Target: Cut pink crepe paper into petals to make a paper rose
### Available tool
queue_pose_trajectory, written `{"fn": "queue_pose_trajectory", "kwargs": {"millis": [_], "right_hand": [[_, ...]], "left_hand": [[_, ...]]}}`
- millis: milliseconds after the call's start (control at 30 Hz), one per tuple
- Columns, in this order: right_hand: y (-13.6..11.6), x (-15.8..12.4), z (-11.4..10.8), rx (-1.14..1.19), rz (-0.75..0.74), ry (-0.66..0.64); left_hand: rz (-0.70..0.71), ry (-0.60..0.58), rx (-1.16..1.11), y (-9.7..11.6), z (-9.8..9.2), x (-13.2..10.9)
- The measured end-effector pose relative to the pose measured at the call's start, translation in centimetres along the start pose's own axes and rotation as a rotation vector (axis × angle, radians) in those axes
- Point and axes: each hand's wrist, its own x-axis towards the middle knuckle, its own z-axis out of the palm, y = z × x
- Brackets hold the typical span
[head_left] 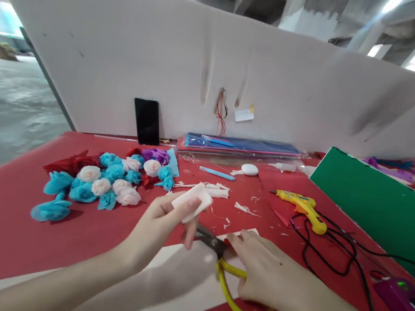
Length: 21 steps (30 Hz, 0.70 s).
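My left hand pinches a small folded piece of white crepe paper between thumb and fingers, raised above the table. Just right of it, my right hand is closed over the yellow-handled scissors. Its fingers cover part of one handle loop; the other loop sticks out toward me. The dark blades point left, and their tips are hidden behind my left fingers. Under both hands a long white paper strip runs across the red table.
Blue, white, red and purple paper flowers lie at left. A black phone leans on the white partition. A yellow glue gun with looping black cable lies right, beside a green board. White scraps and a blue pen lie ahead.
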Motion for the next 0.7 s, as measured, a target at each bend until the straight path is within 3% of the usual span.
{"fn": "queue_pose_trajectory", "kwargs": {"millis": [100, 267, 433, 567, 700], "right_hand": [[-0.6, 0.4, 0.5, 0.038, 0.044, 0.084], [-1.4, 0.4, -0.2, 0.259, 0.14, 0.176], [-1.3, 0.8, -1.1, 0.519, 0.019, 0.169], [-0.4, 1.3, -0.3, 0.863, -0.163, 0.173], [-0.4, 1.3, 1.1, 0.966, -0.069, 0.288]], "left_hand": [[0.016, -0.007, 0.052, 0.9, 0.2, -0.8], [0.087, 0.157, 0.174, 1.9, -0.1, 0.3], [0.139, 0.241, 0.159, 2.6, -0.1, 1.7], [0.153, 0.247, 0.053, 2.7, 0.2, 2.1], [0.154, 0.238, -0.06, 2.3, 0.4, 3.1]]}}
